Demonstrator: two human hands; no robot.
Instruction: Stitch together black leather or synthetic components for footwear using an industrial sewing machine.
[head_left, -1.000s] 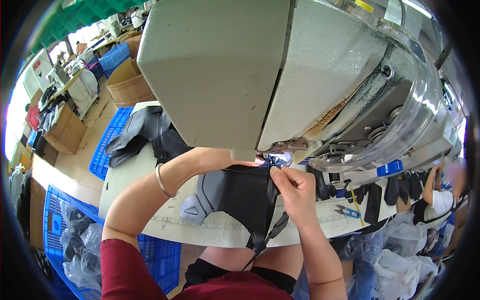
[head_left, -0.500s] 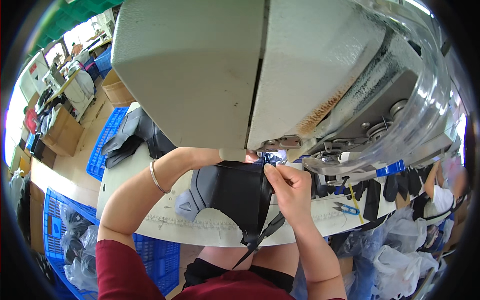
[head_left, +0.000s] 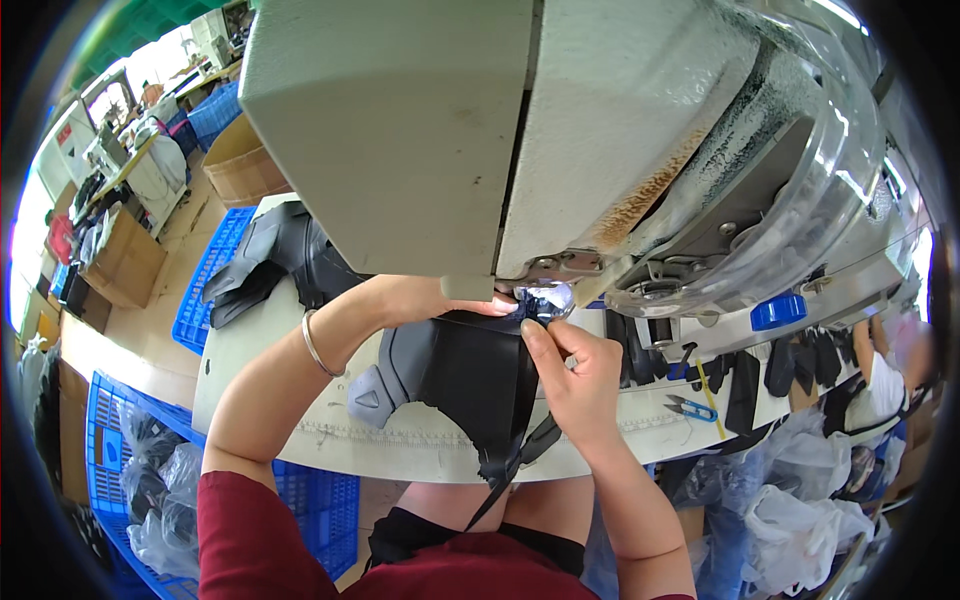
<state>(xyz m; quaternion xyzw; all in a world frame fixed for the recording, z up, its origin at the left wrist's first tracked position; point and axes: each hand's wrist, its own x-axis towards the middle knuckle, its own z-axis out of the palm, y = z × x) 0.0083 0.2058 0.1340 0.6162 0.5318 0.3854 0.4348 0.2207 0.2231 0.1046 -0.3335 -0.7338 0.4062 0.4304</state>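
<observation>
A black panel (head_left: 465,375) with moulded grey-black pads lies on the white table under the sewing machine head (head_left: 390,140). My left hand (head_left: 440,296) reaches over its far edge, fingers stretched flat beside the lit needle area (head_left: 543,302). Part of that hand is hidden by the machine. With thumb and forefinger together, my right hand (head_left: 583,375) pinches the panel's edge close to the needle area. A narrow black strip (head_left: 540,440) trails from the panel towards my lap. The needle itself cannot be made out.
Another black padded piece (head_left: 270,255) lies at the table's left. Blue thread snips (head_left: 691,408) and several dark pieces (head_left: 742,395) are on the right. Blue crates (head_left: 110,440) stand at lower left, plastic bags (head_left: 800,520) at lower right. A person (head_left: 885,375) sits at far right.
The panel and my right hand have shifted slightly up and left towards the needle area. More of my left fingertips shows. The whole view has tilted a little.
</observation>
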